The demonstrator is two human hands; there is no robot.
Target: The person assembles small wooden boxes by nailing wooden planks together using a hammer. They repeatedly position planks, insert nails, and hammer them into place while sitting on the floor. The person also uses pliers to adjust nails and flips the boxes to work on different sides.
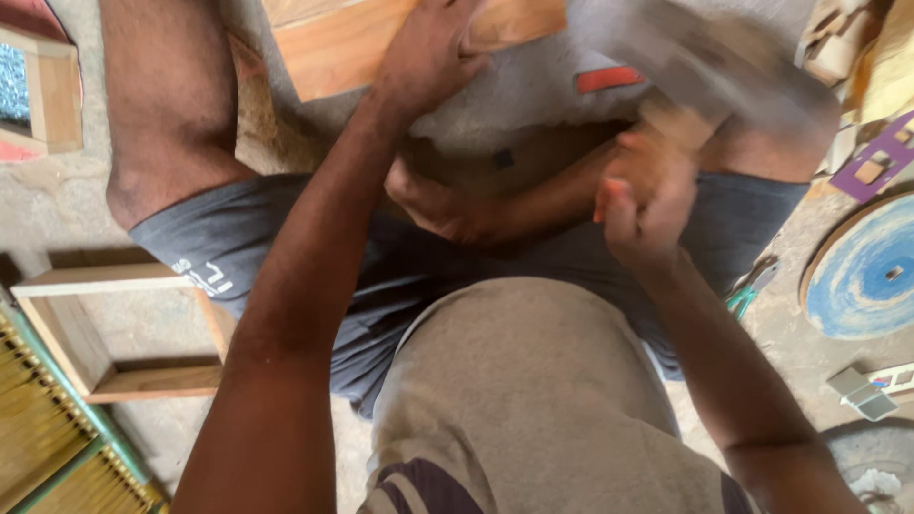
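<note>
Grey cloth of the person's shirt [533, 400] fills the bottom of the head view, closest to the lens, with dark stripes at its lower edge. Beyond it are dark blue shorts [238, 257] carrying a small pale print on the left leg, too small to make out.

On the floor to the right lies a round disc [862, 271] painted blue with a pale rim and a small square hole at its centre. Above it a purple cut-out piece [881, 157] sits at the frame edge. A small grey-and-white item [866, 390] lies lower right, its markings blurred. An orange-red strip [607, 78] rests on the concrete near the top, between the legs. At left an open wooden frame [114, 333] lies flat, just beside a green-edged woven panel [48, 428] in the corner.

As for the hands: the left hand [428, 57] reaches forward and presses down, fingers spread and fairly flat, on a wooden board [333, 43] at the top of the view, between the knees. The right hand [647, 195] is closed in a fist around the wooden handle of a hammer [705, 67], raised to the right of the board and well clear of it. The hammer head is a blur, so its exact shape cannot be told. A bare foot [447, 205] is tucked between the two arms, below the board.
</note>
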